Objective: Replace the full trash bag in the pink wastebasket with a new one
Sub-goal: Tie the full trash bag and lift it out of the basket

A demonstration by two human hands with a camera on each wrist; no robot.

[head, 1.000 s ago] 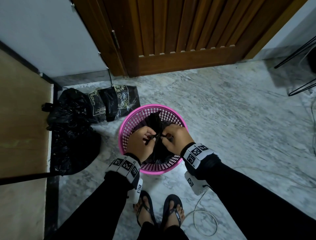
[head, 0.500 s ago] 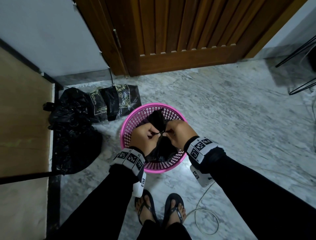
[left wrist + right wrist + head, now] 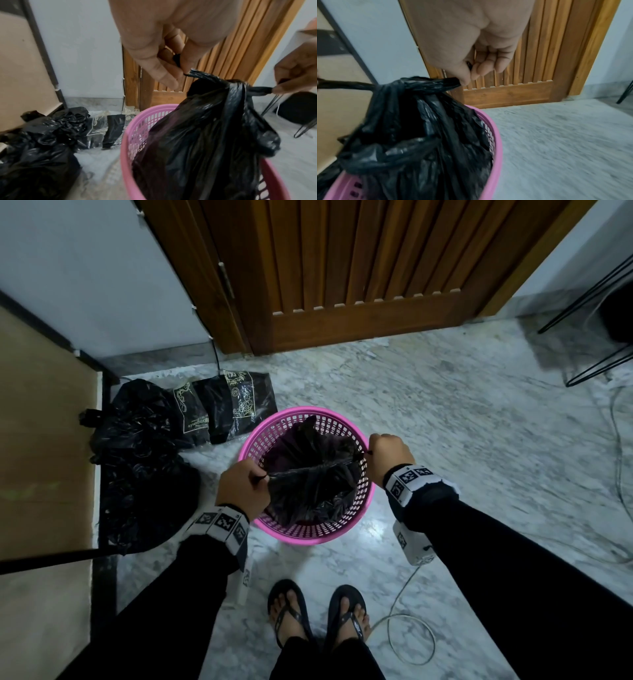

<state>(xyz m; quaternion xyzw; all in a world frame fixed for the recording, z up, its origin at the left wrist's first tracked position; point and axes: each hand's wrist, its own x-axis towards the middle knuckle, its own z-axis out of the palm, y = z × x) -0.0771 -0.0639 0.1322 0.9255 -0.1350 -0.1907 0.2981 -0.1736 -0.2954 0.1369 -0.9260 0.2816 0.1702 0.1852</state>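
Observation:
A pink perforated wastebasket [image 3: 366, 501] [image 3: 135, 134] [image 3: 494, 142] stands on the marble floor and holds a full black trash bag [image 3: 308, 487] [image 3: 205, 142] [image 3: 419, 135]. Its top is gathered into a knot, with two twisted ends stretched sideways. My left hand [image 3: 245, 486] [image 3: 178, 70] pinches the left end over the basket's left rim. My right hand [image 3: 385, 455] [image 3: 465, 75] pinches the right end over the right rim. The right hand also appears at the edge of the left wrist view, gripping its end [image 3: 260, 90].
A heap of crumpled black bags [image 3: 137, 467] [image 3: 39, 148] lies left of the basket, with a packet of folded black bags [image 3: 226, 405] behind it. A wooden door [image 3: 359, 268] is ahead, a board [image 3: 41, 440] at left, black wire legs [image 3: 599, 344] and cables [image 3: 404, 631] at right.
My hands were close together over the middle of the basket; they have pulled apart to its left and right rims, stretching the bag's two ends taut and drawing the knot tight.

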